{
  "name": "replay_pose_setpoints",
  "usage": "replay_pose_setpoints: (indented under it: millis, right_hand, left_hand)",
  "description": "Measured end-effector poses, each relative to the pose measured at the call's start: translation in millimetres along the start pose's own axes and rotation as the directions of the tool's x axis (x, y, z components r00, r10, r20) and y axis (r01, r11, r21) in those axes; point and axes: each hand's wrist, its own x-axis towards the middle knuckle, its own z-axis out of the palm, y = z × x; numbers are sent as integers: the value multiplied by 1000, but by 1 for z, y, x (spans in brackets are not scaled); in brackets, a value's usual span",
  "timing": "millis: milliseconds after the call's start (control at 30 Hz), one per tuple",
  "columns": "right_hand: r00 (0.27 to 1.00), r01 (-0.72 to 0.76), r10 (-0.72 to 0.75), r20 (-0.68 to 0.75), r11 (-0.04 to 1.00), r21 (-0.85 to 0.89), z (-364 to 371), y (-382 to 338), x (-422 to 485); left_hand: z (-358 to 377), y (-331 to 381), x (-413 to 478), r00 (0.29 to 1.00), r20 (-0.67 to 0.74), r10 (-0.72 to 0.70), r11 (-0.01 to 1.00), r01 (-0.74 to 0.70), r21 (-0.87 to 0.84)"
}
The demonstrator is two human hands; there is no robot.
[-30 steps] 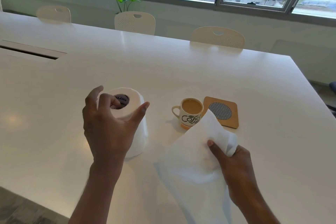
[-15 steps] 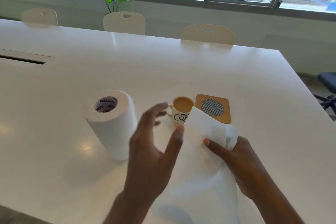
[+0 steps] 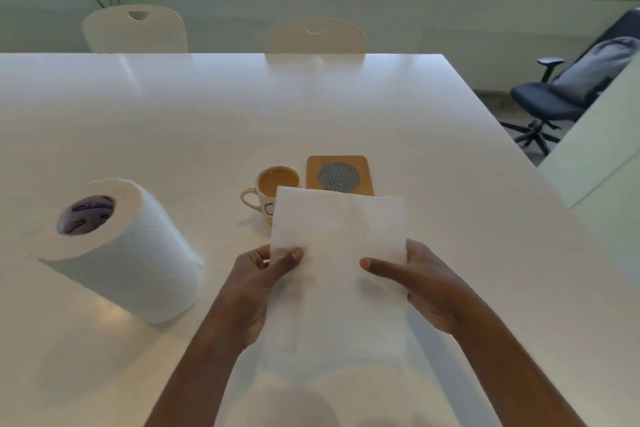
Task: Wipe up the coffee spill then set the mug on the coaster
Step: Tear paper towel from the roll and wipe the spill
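Note:
A white paper towel sheet (image 3: 337,253) is stretched flat in the air between both hands. My left hand (image 3: 258,282) pinches its left edge and my right hand (image 3: 424,282) pinches its right edge. Behind the sheet stands a cream mug (image 3: 273,185) full of milky coffee, handle to the left; the sheet hides its lower right side. A small orange-brown trace of spill shows at the mug's base, mostly hidden. Just right of the mug lies a square wooden coaster (image 3: 360,166) with a round woven centre.
A paper towel roll (image 3: 128,253) stands on the white table (image 3: 173,121) to the left of my hands. Cream chairs (image 3: 135,29) line the table's far edge. A dark office chair (image 3: 568,97) is off the table's right side.
My left hand left the roll, moved right and took hold of the sheet's left edge. The crumpled sheet is now spread flat between both hands. The view shifted to the right.

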Motion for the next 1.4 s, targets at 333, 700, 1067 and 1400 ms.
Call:
replay_pose_setpoints:
  millis: [333,700,1067,1400]
  right_hand:
    - [992,-30,20,-126,996,-79,-22,20,-5]
    - [978,150,-178,-109,963,-225,-23,12,-11]
    - [922,383,-377,88,859,-341,-20,-31,-2]
    - [774,594,-355,524,123,-795,-35,-6,38]
  left_hand:
    - [-22,-5,12,996,78,-53,998,51,32]
    - [-27,-3,8,985,175,-4,998,-6,55]
    - [5,21,14,889,238,392,762,-458,458]
    - [-8,-2,59,719,569,399,193,-673,714]
